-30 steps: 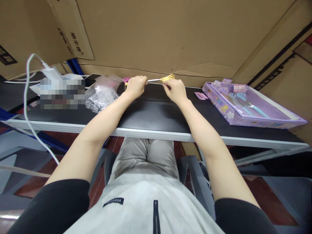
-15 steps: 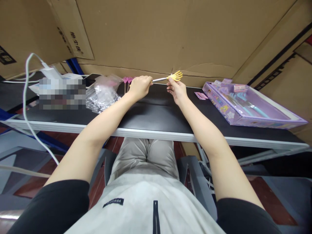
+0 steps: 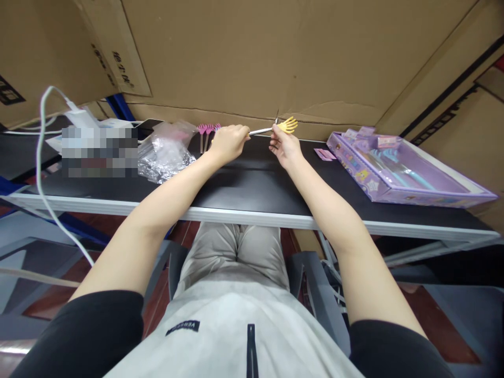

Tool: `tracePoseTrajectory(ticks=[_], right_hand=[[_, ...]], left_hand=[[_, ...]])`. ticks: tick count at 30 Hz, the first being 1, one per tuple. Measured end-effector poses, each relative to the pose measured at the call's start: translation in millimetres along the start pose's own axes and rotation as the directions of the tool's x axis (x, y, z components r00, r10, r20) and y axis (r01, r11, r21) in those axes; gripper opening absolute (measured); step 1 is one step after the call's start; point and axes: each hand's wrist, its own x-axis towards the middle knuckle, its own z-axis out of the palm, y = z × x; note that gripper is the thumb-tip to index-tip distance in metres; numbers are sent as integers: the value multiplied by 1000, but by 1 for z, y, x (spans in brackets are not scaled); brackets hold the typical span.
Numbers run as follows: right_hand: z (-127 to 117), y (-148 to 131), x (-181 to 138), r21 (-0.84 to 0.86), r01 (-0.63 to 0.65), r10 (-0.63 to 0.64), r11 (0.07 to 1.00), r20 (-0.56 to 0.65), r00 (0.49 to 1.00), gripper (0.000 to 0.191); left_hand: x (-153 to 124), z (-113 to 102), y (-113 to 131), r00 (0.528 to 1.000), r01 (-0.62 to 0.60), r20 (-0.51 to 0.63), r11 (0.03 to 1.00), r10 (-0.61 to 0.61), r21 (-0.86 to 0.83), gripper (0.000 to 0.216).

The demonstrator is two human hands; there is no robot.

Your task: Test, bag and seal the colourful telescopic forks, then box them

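A back scratcher (image 3: 260,131) with a thin silver rod and a yellow hand-shaped head is held level above the black table. My left hand (image 3: 230,143) is closed in a fist round its handle end, most of which is hidden. My right hand (image 3: 286,146) pinches the base of the yellow head between thumb and fingertips. Just behind my left hand lie several pink back scratchers (image 3: 202,130), partly covered by it. A purple display box (image 3: 372,186) to the right holds light blue back scratchers (image 3: 409,173).
Crumpled clear plastic bags (image 3: 165,157) lie left of my left hand. A white cable (image 3: 41,152) hangs over the table's left side. Small pink packets (image 3: 325,154) sit beside the box. A cardboard wall (image 3: 275,63) closes off the back, near the scratcher.
The back scratcher and both hands have shifted very slightly to the right. The grip of each hand looks the same.
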Motion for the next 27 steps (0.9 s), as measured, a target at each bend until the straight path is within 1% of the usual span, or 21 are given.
tracePoseTrajectory(ticks=[8,17,21,24,27], right_hand=[[3,-6,-7,8,-26,26,1000,-40,999,42],[2,-8,-8,16,-21,22,1000,-31,999,43],[3,-12,-10,53,-38,41,998,-42,998,40],[5,-15,-9,31,-23,25,999,-44,999,38],[6,-17,-7,55,-15,18,998,-53,998,29]], left_hand=[[0,4,-1,1000,-7,-3,1000,7,11,24],[1,0,2,995,48,83,998,-51,39,23],[2,-1,2,997,46,63,998,-49,38,23],[3,-2,2,998,42,34,999,-43,27,25],[5,-6,2,999,46,19,999,-47,10,25]])
